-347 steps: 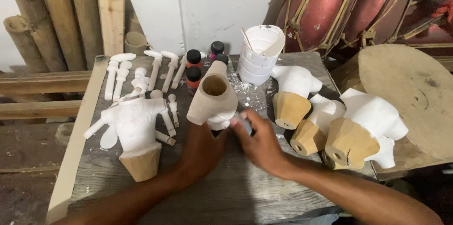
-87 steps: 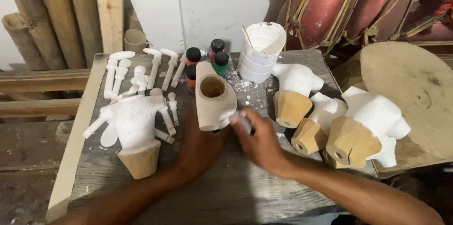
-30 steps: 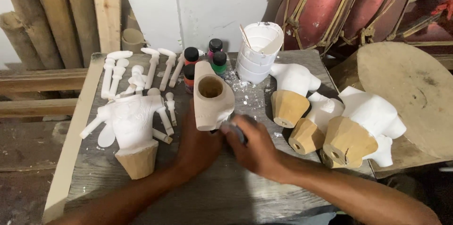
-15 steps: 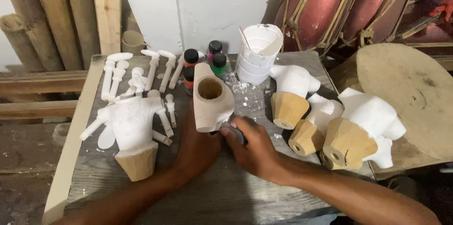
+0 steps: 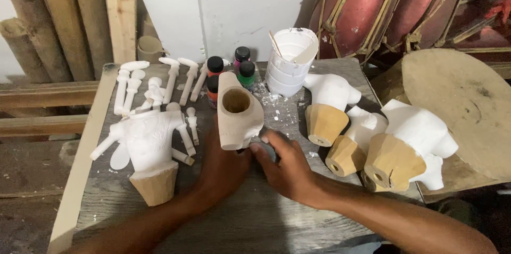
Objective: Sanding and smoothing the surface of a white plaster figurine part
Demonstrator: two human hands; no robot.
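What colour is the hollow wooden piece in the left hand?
Pale unpainted beige, unlike the white figures; the hollow wooden piece shows best in the head view.

The hollow figure body [image 5: 238,116] in your left hand [image 5: 221,166] looked like bare, matt, pale wood or unpainted clay, smooth outside, while the small grey piece [image 5: 266,148] under your right hand [image 5: 287,166] was too hidden to tell its material. The surface [image 5: 255,216] you worked on was rough, weathered grey wood speckled with white flecks, and the torsos [image 5: 420,131] on it wore a chalky matt white coat over raw tan wooden bases [image 5: 391,161]. The small bottles [image 5: 246,73] had glossy black plastic caps, the stacked cups [image 5: 290,62] were white plastic, and the drums [image 5: 372,9] behind showed worn, dull red paint.
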